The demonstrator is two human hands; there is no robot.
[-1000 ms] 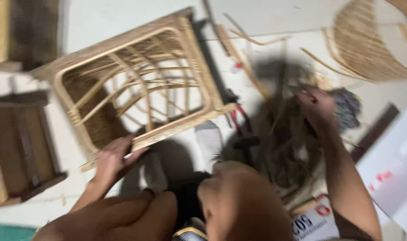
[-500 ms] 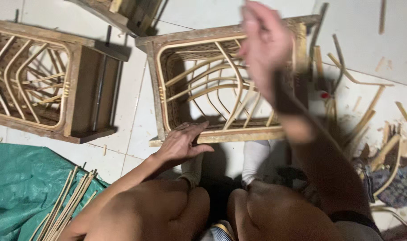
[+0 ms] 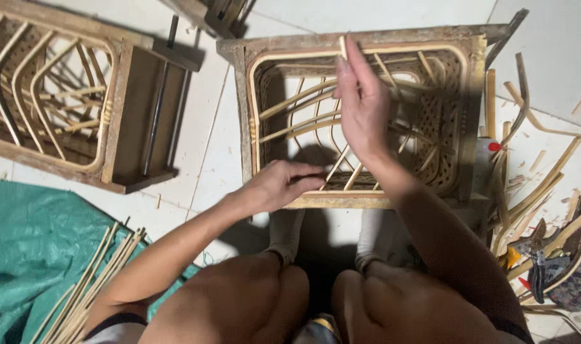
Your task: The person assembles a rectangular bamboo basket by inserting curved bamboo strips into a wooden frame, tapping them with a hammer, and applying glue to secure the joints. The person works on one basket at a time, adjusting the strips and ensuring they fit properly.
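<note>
Our left hand (image 3: 279, 185) rests with loosely curled fingers on the near rim of the rattan frame (image 3: 360, 114), while our right hand (image 3: 361, 105) pinches a thin cane strip (image 3: 343, 48) above it.

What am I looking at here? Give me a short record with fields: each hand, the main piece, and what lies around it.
left hand: rests on the near edge of the rattan frame
right hand: raised over the frame, pinching a thin cane strip
left of it: second frame
floor, lower left: green sheet with a bundle of cane sticks
right: loose cane offcuts
</note>
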